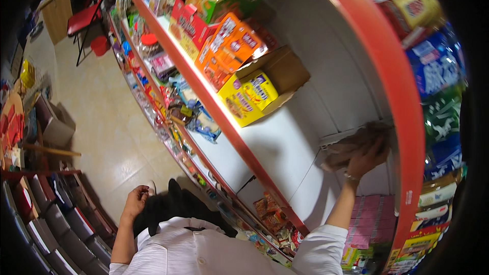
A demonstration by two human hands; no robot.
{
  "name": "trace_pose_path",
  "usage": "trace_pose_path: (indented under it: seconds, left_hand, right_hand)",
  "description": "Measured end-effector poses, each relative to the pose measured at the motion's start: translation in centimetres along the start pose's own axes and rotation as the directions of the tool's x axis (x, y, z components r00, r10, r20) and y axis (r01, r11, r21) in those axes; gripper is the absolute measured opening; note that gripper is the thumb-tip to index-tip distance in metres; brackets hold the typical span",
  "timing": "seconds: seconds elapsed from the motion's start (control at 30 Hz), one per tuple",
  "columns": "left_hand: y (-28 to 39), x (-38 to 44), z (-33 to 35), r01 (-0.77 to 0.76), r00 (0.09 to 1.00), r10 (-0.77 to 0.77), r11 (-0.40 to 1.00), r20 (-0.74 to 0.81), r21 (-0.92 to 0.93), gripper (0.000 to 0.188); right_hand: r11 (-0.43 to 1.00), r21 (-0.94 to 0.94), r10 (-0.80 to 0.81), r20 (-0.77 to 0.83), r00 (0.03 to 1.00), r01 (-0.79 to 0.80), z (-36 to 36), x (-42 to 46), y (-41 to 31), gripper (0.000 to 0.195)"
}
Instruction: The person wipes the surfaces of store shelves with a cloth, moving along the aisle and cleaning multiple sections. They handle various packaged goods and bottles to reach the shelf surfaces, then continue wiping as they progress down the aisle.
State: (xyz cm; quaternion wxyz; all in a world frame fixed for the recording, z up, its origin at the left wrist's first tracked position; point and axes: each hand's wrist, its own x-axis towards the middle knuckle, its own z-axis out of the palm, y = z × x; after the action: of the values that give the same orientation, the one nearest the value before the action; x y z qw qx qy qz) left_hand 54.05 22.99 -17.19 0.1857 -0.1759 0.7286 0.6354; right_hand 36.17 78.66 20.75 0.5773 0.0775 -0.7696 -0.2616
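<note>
My right hand [367,157] reaches onto a white shop shelf [282,152] with a red edge. It presses a crumpled brown cloth [344,147] against the back corner of the shelf. My left hand [135,199] hangs near my left side over the floor, with its fingers loosely curled and nothing visible in it. On the same shelf a yellow carton [244,101] holding a small yellow packet stands beside orange snack packets [233,46]. Pink packages [368,219] lie at the near right, past my forearm.
Lower shelves hold snack bags [206,122]. An upper shelf's red edge [405,84] curves along the right, with blue and green packages beyond it. Boxes [57,225] stand in rows at the lower left. A red folding chair [86,21] and a red bucket [100,46] are at the upper left.
</note>
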Motion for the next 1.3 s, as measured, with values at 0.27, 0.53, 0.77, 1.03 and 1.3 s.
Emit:
trace_pose_path:
  seconds: [0.27,0.53,0.77,1.03,1.3]
  left_hand:
    - [-6.3,-6.0,-0.6,0.215,0.972,-0.202,0.969,-0.117,0.121,0.022]
    - [-7.5,-4.5,1.1,0.139,0.973,-0.138,0.990,-0.183,-0.008,0.023]
    - [-4.4,-3.2,0.6,0.226,0.949,-0.207,0.972,-0.238,0.057,0.021]
    - [-5.2,-2.4,1.3,0.196,0.954,-0.195,0.980,-0.229,-0.021,0.023]
    - [-8.1,-2.2,0.7,0.158,0.973,-0.140,0.983,-0.185,0.088,0.024]
  right_hand:
    - [0.781,-0.372,0.481,-0.153,0.863,-0.502,6.4,2.3,-2.3,0.041]
    - [0.935,-0.263,0.156,-0.297,0.942,-0.237,12.5,1.3,-1.8,0.049]
    - [0.870,0.285,0.419,0.006,0.908,-0.403,19.9,6.4,-3.8,0.047]
    - [0.971,0.184,-0.192,0.220,0.956,0.153,21.0,16.5,-13.3,0.039]
    - [0.804,0.555,-0.473,0.379,0.796,0.214,18.8,12.9,-11.5,0.032]
